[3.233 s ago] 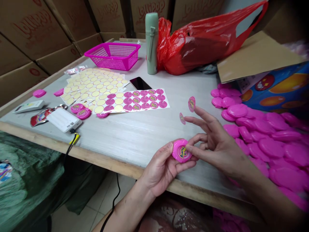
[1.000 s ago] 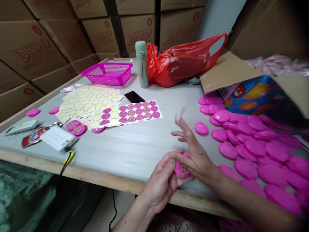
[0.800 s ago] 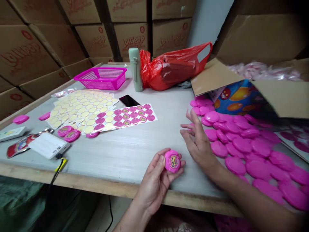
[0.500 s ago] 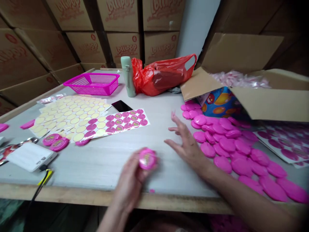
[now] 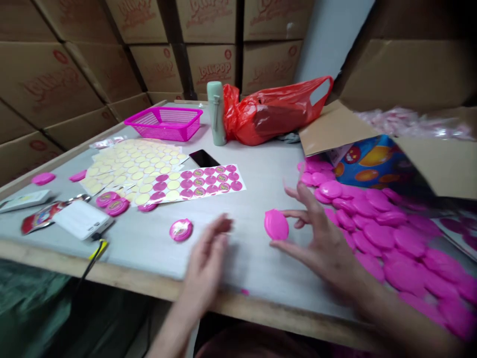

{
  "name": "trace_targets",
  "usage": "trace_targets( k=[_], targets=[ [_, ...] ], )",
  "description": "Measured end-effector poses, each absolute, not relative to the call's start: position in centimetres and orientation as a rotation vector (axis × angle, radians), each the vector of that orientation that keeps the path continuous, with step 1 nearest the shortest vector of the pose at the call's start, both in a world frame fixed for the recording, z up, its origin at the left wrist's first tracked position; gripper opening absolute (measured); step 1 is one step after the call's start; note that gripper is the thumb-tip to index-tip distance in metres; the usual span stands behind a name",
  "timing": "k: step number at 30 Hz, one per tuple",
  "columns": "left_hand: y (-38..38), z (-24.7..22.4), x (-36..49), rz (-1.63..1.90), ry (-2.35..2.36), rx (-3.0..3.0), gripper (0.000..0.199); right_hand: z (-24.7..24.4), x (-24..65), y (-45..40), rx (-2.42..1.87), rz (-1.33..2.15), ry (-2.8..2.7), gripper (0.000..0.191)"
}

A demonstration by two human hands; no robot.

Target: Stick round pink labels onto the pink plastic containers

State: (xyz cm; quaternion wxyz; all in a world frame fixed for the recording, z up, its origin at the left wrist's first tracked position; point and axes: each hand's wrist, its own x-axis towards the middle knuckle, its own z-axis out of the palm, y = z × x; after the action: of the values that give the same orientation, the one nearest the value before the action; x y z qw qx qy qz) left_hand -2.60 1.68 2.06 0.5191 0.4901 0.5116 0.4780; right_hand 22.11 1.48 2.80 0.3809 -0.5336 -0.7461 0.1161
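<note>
A plain pink round plastic case (image 5: 276,224) is pinched by its edges between the thumb and forefinger of my right hand (image 5: 328,243). The other fingers of that hand are spread. My left hand (image 5: 208,258) hovers over the front of the table with nothing in it, its fingers loosely bent, apart and blurred. To its left, a pink round case with a sticker on top (image 5: 181,230) lies flat on the table. A heap of plain pink cases (image 5: 376,233) spreads beside and behind my right hand. Left of centre lies a partly used sheet of round stickers (image 5: 208,183).
Farther back are a phone (image 5: 204,158), a pink basket (image 5: 167,124), a green bottle (image 5: 216,114) and a red plastic bag (image 5: 276,114). A white power bank (image 5: 82,219) with a cable lies at left. An open carton (image 5: 436,164) stands at right.
The stickered case has left my left hand and now lies on the table. My right hand, empty before, now holds a plain pink case. The view has swung somewhat.
</note>
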Motion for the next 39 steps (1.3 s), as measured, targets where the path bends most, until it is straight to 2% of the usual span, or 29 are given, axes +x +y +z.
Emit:
trace_targets(
  k=[2,5,9,12,17,22,29,34,39],
  targets=[
    [-0.2,2.2,0.4,0.966,0.772,0.777,0.051,3.1,20.0,-0.1,-1.229,0.317,-1.932,0.107],
    [-1.1,1.7,2.2,0.938,0.516,0.477,0.046,2.8,18.9,-1.0,-1.115,0.463,-1.959,0.104],
    [-0.5,1.0,1.5,0.996,0.468,0.315,0.037,3.0,20.1,-0.1,-1.164,0.645,-1.796,0.110],
    [0.0,0.8,1.3,0.957,0.478,0.218,0.039,3.9,21.1,0.8,-1.188,0.819,-1.587,0.102],
    [0.5,0.9,1.8,0.943,0.509,0.139,0.034,4.3,20.8,1.1,-1.119,1.337,-1.195,0.087],
    [0.5,1.2,2.0,0.954,0.519,0.104,0.029,3.8,20.4,1.1,-1.081,1.569,-0.991,0.084],
    [0.4,1.0,2.1,0.942,0.539,0.054,0.032,4.1,20.1,1.0,-1.110,1.584,-1.043,0.093],
    [0.2,0.6,2.2,0.932,0.516,0.119,0.027,4.1,19.6,0.6,-1.186,1.422,-1.182,0.097],
    [0.2,0.4,2.3,0.915,0.516,0.175,0.031,3.9,19.3,0.5,-1.229,1.280,-1.263,0.096]
  ],
)
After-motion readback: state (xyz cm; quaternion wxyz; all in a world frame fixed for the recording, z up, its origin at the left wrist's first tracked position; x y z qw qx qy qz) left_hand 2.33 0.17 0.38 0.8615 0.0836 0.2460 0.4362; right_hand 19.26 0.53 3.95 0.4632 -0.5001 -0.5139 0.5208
